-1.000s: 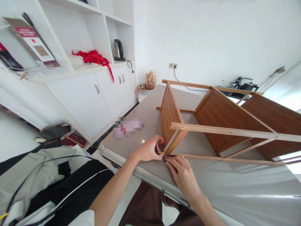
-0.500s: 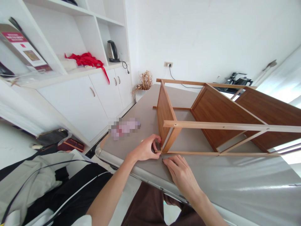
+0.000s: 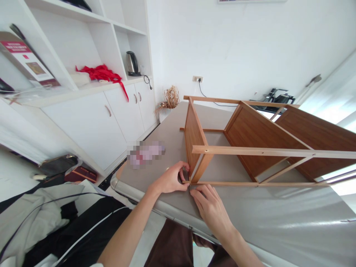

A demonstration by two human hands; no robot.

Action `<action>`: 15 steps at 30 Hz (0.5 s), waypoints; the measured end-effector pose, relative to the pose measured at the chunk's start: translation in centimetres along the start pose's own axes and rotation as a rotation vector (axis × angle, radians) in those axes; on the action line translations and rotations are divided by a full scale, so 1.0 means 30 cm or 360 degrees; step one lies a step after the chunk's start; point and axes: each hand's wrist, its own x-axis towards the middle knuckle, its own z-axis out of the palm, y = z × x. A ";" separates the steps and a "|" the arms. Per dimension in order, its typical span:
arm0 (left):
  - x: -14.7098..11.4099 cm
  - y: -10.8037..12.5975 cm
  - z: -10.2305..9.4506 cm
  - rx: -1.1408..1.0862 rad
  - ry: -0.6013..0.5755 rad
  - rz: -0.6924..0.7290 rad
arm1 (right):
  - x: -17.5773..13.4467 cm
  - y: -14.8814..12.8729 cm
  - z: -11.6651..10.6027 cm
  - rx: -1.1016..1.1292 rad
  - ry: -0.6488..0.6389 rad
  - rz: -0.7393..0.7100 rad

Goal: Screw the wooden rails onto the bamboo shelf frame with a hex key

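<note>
A wooden shelf rack (image 3: 230, 150) lies on its side on the grey table, its brown shelf panels standing on edge. My left hand (image 3: 172, 178) is closed around the end of the rack's near lower rail, thumb and fingers at the corner where the end panel meets it. Just right of it, my right hand (image 3: 208, 199) pinches a small dark thing against the near side of that rail; it is too small to name. The fingertips of both hands almost touch.
The grey table (image 3: 250, 211) has a rounded near edge. A blurred pinkish item (image 3: 147, 152) lies at its left. White cabinets (image 3: 83, 129) with a kettle (image 3: 132, 63) stand to the left. Clothes (image 3: 41, 218) are heaped below. A dried plant (image 3: 170, 98) stands behind the table.
My right hand has moved slightly left, bringing the small dark thing up to the rail's end. My left hand keeps its hold. The camera view has tilted up a little.
</note>
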 end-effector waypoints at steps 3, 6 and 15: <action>0.001 0.000 0.000 -0.0017 0.0006 0.0016 | -0.002 0.004 0.003 0.0008 0.0009 0.0003; 0.000 0.002 0.000 -0.0035 0.0002 0.0018 | -0.003 0.004 0.003 0.0011 0.0036 -0.0019; -0.002 0.010 -0.005 -0.0054 -0.0023 -0.0009 | 0.001 0.000 -0.006 -0.0127 0.0052 -0.0071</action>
